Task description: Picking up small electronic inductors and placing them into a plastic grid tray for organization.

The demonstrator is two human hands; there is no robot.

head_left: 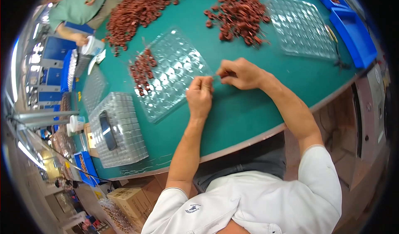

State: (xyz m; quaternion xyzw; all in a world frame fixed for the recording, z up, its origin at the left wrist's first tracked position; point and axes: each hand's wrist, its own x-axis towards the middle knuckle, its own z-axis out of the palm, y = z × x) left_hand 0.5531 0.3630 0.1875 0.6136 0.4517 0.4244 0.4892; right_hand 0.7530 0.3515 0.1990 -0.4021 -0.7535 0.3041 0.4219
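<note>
Over the table's near side, my left hand and my right hand are held close together. Both have their fingers pinched. Something small and thin seems to run between the fingertips, too blurred and covered to name. Just beyond my left hand lies a clear plastic tray with rows of round pockets. Dark red disc-shaped parts with thin wire leads sit in its left side. A loose pile of the same red parts is beyond my right hand.
A larger heap of red parts covers the far left. At right are another clear tray and blue bins. A phone rests on stacked trays. Across the table, a person in green holds a white tub.
</note>
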